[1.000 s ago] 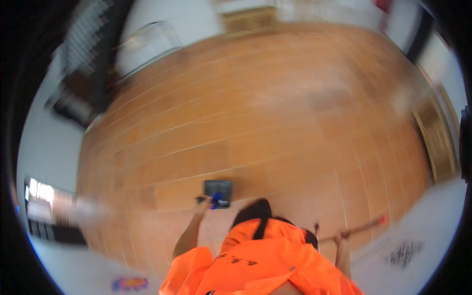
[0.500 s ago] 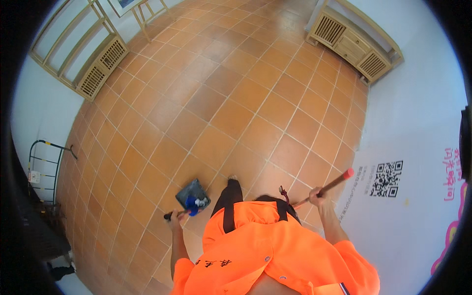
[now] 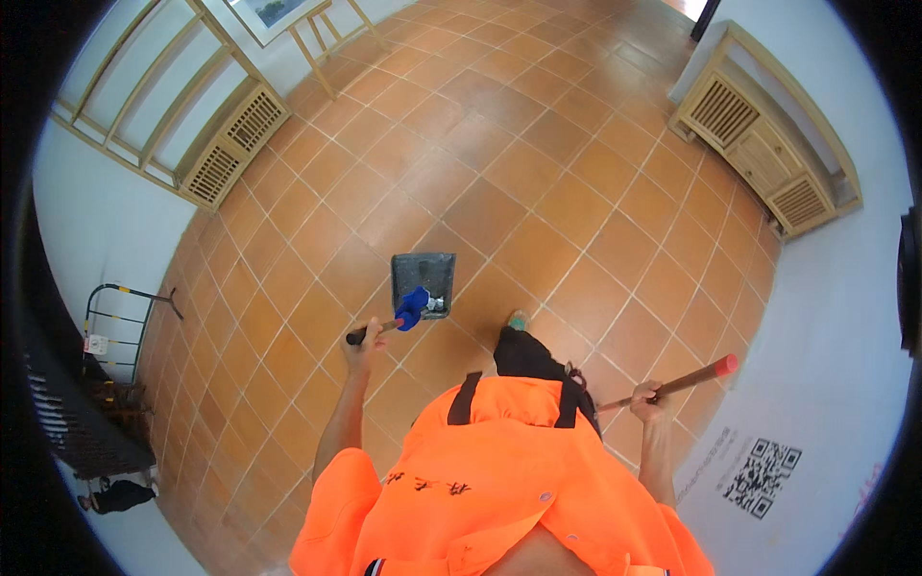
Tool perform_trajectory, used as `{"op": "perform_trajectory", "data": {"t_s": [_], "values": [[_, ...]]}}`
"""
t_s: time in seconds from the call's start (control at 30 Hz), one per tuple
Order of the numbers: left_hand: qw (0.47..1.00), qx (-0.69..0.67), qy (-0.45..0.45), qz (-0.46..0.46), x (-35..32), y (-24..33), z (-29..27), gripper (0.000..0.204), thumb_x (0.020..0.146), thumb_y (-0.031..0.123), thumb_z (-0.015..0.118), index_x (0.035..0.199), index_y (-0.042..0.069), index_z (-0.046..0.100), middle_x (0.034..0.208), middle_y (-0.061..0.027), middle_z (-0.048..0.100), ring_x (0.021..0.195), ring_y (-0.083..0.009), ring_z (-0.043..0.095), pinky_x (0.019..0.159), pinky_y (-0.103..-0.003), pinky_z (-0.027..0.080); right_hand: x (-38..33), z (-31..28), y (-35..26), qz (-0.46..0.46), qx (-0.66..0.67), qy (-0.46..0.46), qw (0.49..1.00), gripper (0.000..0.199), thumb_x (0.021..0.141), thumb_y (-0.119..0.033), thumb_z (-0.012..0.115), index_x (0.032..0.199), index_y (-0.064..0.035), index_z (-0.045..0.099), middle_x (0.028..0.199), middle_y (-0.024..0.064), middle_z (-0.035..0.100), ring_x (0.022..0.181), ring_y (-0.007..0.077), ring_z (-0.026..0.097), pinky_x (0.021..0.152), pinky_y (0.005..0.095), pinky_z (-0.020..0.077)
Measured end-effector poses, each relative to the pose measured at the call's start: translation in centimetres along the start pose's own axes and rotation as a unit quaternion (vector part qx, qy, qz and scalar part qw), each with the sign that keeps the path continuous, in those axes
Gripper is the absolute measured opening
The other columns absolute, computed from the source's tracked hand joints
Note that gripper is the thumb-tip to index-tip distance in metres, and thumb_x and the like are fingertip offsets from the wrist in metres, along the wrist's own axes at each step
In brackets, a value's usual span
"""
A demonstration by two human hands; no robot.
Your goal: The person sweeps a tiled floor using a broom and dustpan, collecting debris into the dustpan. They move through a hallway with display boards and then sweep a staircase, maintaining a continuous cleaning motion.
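Note:
My left hand (image 3: 361,349) is closed around the dark end of a dustpan handle (image 3: 382,329). At the other end, the dark grey dustpan (image 3: 424,273) hangs over or rests on the tiles; I cannot tell which. Something blue, like a bunched cloth (image 3: 410,310), sits around the lower handle, and pale scraps (image 3: 435,303) lie inside the pan. On the other side, my right hand (image 3: 651,404) grips a brown pole with a red tip (image 3: 693,377). The pole slants down behind my body, which hides its lower end.
Orange tiles (image 3: 538,182) cover the floor. Wooden cabinets stand at the far left (image 3: 230,144) and far right (image 3: 768,158). An easel (image 3: 322,53) is at the back, a metal barrier (image 3: 120,322) on the left. White wall (image 3: 816,317) runs close on my right. A person in dark clothes (image 3: 125,495) is at lower left.
My view has turned and moved over the floor. The dustpan has swung forward, away from my body, with my left hand. A foot shows farther forward. Both hands keep their grips.

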State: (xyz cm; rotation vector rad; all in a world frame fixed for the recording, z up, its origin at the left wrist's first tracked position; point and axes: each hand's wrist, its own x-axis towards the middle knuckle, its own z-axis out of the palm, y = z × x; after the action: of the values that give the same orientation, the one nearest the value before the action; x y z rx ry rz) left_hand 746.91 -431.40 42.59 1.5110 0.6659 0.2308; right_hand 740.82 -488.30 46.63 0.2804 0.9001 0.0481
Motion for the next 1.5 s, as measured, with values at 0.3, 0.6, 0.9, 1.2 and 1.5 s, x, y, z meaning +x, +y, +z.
{"op": "perform_trajectory", "data": {"t_s": [0.3, 0.6, 0.9, 1.2, 1.5], "values": [[0.999, 0.015, -0.030, -0.017, 14.7, 9.1, 17.2, 0.023, 0.076, 0.018, 0.066, 0.079, -0.003, 0.058, 0.070, -0.0106, 0.061, 0.050, -0.0144, 0.058, 0.042, -0.024, 0.048, 14.4, 24.0, -0.8, 0.037, -0.012, -0.043, 0.998, 0.015, 0.071, -0.017, 0.053, 0.059, -0.0094, 0.046, 0.055, 0.0018, 0.045, 0.050, 0.0136, 0.045, 0.042, 0.0250, 0.0377], [0.995, 0.006, -0.025, -0.096, 32.3, 8.4, 32.9, 0.022, 0.075, 0.014, 0.065, 0.076, -0.005, 0.056, 0.066, -0.0115, 0.058, 0.046, -0.0156, 0.056, 0.040, -0.025, 0.048, 27.1, 46.9, 0.9, 0.049, -0.040, -0.173, 0.983, 0.013, 0.073, -0.007, 0.049, 0.060, -0.0078, 0.046, 0.053, -0.0003, 0.044, 0.048, 0.0098, 0.048, 0.039, 0.0225, 0.0345], [0.987, -0.027, -0.137, -0.080, 51.6, 14.3, 48.9, 0.020, 0.079, 0.014, 0.062, 0.079, -0.004, 0.055, 0.065, -0.0122, 0.057, 0.051, -0.0169, 0.059, 0.043, -0.026, 0.049, 36.3, 64.4, -1.4, 0.039, -0.136, -0.252, 0.957, 0.024, 0.080, -0.003, 0.040, 0.097, 0.0115, 0.044, 0.056, -0.0008, 0.045, 0.041, 0.0076, 0.045, 0.037, 0.0231, 0.0357], [0.989, 0.024, -0.139, -0.031, 65.4, 22.7, 70.7, 0.019, 0.080, 0.016, 0.062, 0.079, -0.002, 0.054, 0.067, -0.0100, 0.059, 0.050, -0.0154, 0.059, 0.045, -0.025, 0.050, 48.3, 81.2, -6.7, 0.045, -0.288, -0.174, 0.941, 0.015, 0.083, -0.007, 0.041, 0.089, 0.0022, 0.051, 0.060, -0.0026, 0.043, 0.044, 0.0077, 0.040, 0.036, 0.0226, 0.0326], [0.990, 0.028, -0.135, -0.039, 78.1, 28.7, 87.2, 0.017, 0.079, 0.014, 0.063, 0.076, 0.000, 0.053, 0.066, -0.0106, 0.058, 0.047, -0.0156, 0.057, 0.041, -0.024, 0.048, 59.1, 96.6, -11.1, -0.004, -0.364, -0.041, 0.931, 0.008, 0.081, -0.007, 0.043, 0.083, -0.0010, 0.049, 0.056, -0.0027, 0.042, 0.041, 0.0081, 0.041, 0.034, 0.0222, 0.0318]]}}
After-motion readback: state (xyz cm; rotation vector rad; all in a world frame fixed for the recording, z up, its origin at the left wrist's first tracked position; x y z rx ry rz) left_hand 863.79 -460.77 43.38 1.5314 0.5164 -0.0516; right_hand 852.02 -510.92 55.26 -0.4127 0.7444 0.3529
